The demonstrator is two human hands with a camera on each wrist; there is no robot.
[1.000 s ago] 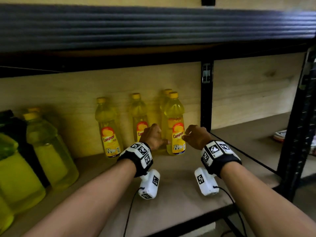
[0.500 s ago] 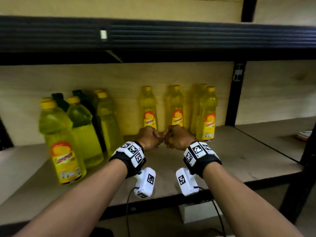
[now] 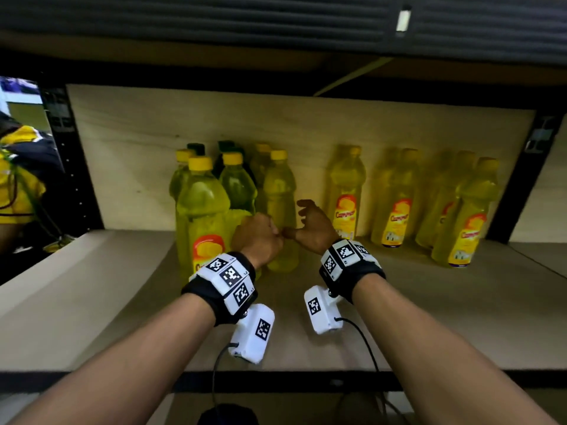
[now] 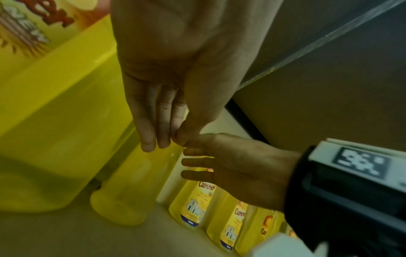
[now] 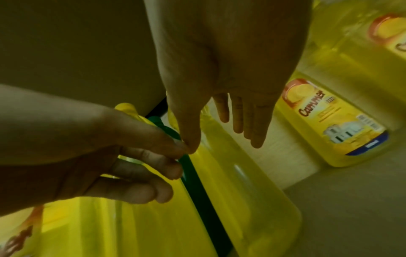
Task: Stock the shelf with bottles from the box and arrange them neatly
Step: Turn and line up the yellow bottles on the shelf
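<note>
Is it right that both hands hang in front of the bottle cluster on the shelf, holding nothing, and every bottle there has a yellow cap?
Not quite: the caps are not all yellow. The head view shows two dark green caps at the back of the cluster. The rest stands: the left hand and right hand hang in front of the bottles on the shelf, holding nothing.

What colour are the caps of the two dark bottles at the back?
Dark green caps, best seen in the head view.

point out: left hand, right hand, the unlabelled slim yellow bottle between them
left hand (image 3: 259, 237), head view, on the back of the hand
right hand (image 3: 314, 228), head view, on the back of the hand
unlabelled slim yellow bottle (image 3: 279, 191), head view, on the upper body below the cap
</note>
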